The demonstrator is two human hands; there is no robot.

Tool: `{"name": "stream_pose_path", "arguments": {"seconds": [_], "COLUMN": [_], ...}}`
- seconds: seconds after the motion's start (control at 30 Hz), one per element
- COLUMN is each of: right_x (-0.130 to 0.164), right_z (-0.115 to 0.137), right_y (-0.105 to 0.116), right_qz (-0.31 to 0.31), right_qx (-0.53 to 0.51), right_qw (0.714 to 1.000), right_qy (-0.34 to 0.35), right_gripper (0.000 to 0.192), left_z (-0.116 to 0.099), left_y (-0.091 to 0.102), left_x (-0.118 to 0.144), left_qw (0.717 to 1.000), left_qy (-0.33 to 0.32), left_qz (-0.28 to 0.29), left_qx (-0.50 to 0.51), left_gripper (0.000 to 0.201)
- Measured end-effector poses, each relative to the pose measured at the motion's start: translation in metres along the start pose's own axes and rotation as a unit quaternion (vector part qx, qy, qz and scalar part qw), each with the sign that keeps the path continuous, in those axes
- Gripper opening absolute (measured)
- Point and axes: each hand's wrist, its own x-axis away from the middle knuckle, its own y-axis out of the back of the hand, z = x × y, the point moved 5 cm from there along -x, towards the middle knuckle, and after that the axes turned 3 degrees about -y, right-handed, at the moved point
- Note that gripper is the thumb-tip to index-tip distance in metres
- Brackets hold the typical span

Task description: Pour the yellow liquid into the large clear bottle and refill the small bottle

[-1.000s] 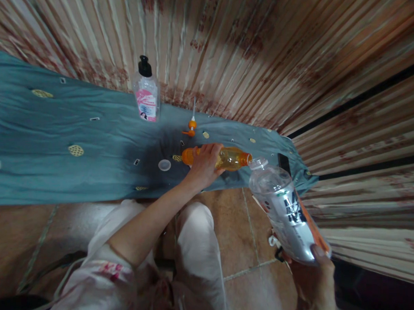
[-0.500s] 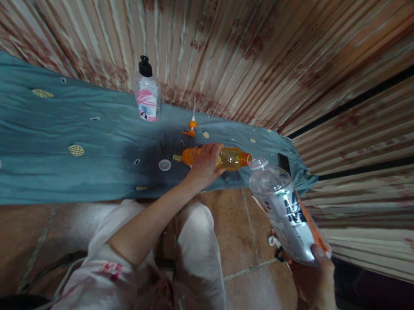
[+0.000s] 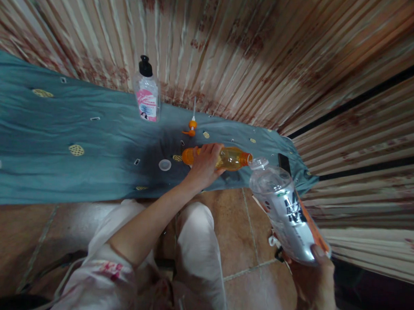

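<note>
**While one bottle tips, the other waits beneath**

As the left hand (image 3: pixel 204 165) wraps its grip around the orange bottle (image 3: pixel 229 158), that bottle lies nearly level, long axis running left to right, open neck pointing right. Its mouth sits just beside the mouth of the clear bottle (image 3: pixel 285 211), which the right hand (image 3: pixel 315 278) clasps at the base, near and to the right. The clear bottle leans, neck pointing far and left toward the orange one. Both hang over the edge of the teal cloth (image 3: pixel 55 134). A small cap (image 3: pixel 165 164), a pump nozzle (image 3: pixel 192 126) and a pump bottle (image 3: pixel 146 91) rest on that cloth.
</note>
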Motion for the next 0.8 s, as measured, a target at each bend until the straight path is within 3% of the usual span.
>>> {"name": "stream_pose_path", "arguments": {"seconds": [0.23,0.5,0.8], "right_x": [-0.0005,0.0005,-0.0011], "right_z": [-0.0007,0.0022,0.0008], "right_y": [0.0012,-0.0018,-0.0015], "right_qz": [-0.035,0.003,0.001], "right_qx": [-0.006,0.008,0.009], "right_qw": [0.999,1.0,1.0], "right_qy": [0.006,0.001,0.003], "right_gripper": [0.058,0.063,0.061], "left_z": [0.002,-0.0005,0.001], "left_y": [-0.0022,0.0002,-0.0009], "left_x": [-0.0005,-0.0002,-0.0005], "left_qw": [1.0,1.0,1.0], "left_qy": [-0.002,0.004,0.004], "left_qz": [-0.012,-0.001,-0.005], "left_qx": [0.007,0.004,0.003], "left_gripper": [0.059,0.062,0.064]}}
